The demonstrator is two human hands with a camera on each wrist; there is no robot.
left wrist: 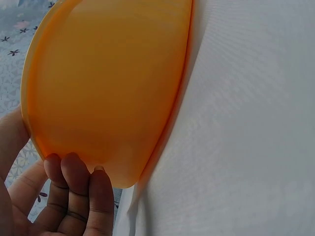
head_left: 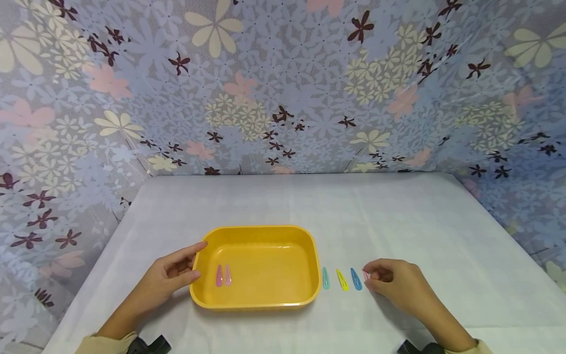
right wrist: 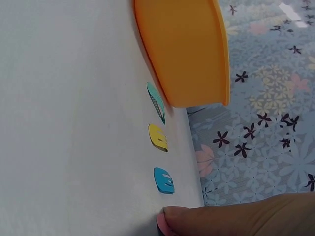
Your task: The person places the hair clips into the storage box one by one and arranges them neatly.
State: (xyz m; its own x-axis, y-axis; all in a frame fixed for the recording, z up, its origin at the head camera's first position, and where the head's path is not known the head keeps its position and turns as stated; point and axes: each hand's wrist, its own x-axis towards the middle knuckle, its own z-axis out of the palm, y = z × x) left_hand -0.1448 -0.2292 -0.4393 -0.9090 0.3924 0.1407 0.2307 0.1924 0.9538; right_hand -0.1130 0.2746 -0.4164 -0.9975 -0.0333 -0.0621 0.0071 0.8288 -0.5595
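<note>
A yellow plastic tray lies on the white cloth, with a pink hair clip and a lighter pink hair clip inside at its left. My left hand holds the tray's left rim; in the left wrist view, curled fingers touch its outer wall. To the right of the tray, my right hand pinches another pink hair clip between thumb and forefinger at the cloth, mostly covering it. Between tray and hand lie a teal clip, a yellow clip and a blue clip.
White cloth covers the table under everything. Behind it and along both sides hangs a floral curtain. Dark wrist mounts show at the bottom edge of the head view.
</note>
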